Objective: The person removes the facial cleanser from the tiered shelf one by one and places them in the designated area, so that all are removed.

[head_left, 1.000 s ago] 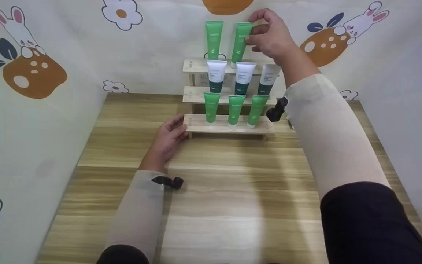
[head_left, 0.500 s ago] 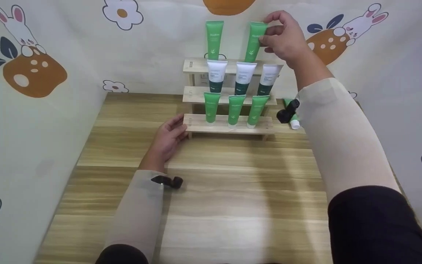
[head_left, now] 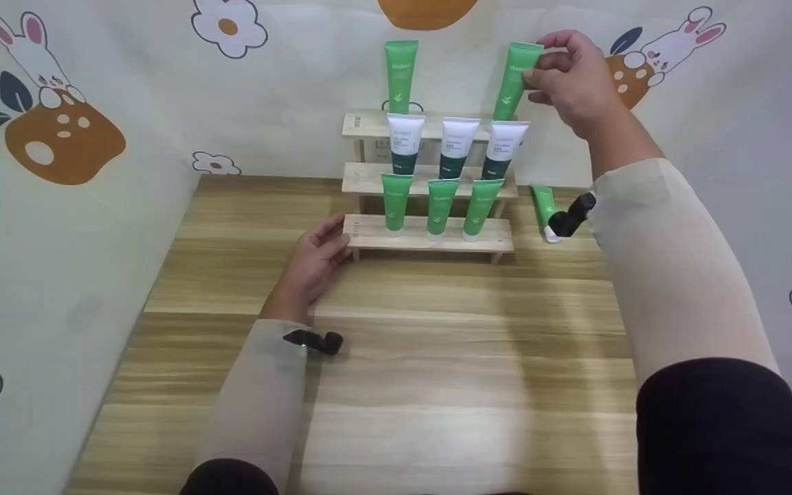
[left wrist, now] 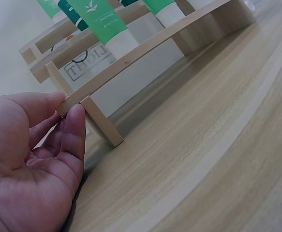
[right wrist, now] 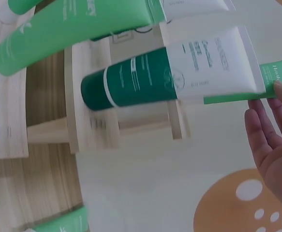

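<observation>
My right hand [head_left: 571, 86] pinches a green squeeze tube [head_left: 516, 79] near its flat top end, at the right end of the wooden three-tier display rack [head_left: 368, 125]. The tube leans slightly, and its lower end is hidden behind a white and dark green tube [head_left: 506, 141]. In the right wrist view, thumb and fingers hold the green tube [right wrist: 275, 72] from its side. My left hand [head_left: 313, 265] grips the left end of the lowest shelf, thumb above and fingers beneath in the left wrist view. Another green tube [head_left: 401, 75] stands at the top tier's left.
Three white and dark green tubes stand on the middle tier, and three green tubes stand on the lowest, one at its left [head_left: 396, 203]. A further green tube [head_left: 543, 201] lies on the wood-grain table [head_left: 396, 385] right of the rack. A printed cloth [head_left: 300, 103] rises behind.
My right hand has carried the green tube rightward along the top tier to its right end. The tube lying on the table has come into view. My left hand has stayed put.
</observation>
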A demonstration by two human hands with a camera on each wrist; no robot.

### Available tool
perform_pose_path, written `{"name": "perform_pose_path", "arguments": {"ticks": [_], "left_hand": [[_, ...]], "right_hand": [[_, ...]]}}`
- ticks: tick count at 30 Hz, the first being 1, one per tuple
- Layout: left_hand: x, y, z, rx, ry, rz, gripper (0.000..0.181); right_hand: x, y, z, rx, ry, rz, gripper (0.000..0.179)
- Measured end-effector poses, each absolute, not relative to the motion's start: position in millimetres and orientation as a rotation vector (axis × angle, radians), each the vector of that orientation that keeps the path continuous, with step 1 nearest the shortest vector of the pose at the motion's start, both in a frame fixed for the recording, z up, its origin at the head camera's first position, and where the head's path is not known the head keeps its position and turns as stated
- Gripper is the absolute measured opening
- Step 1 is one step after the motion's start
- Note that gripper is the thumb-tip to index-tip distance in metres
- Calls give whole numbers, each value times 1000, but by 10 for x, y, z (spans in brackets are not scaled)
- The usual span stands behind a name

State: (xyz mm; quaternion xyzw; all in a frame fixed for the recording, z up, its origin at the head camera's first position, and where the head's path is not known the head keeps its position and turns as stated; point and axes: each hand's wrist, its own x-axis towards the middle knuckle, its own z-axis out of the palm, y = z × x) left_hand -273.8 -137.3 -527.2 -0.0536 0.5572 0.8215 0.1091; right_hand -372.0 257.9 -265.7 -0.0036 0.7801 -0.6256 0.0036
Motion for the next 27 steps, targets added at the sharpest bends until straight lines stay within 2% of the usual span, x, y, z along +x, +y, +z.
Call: {"name": "perform_pose_path", "arguments": {"ticks": [15, 27], "left_hand": [[-2734, -1385, -5293, -182, 1665, 2405, 58], [-2734, -1378, -5281, -144, 1701, 2378, 57]], "right_hand": [[-3665, 3141, -2892, 86, 2185, -2303, 50], [-3489, 3635, -3296, 180, 2072, -2404, 52]]}}
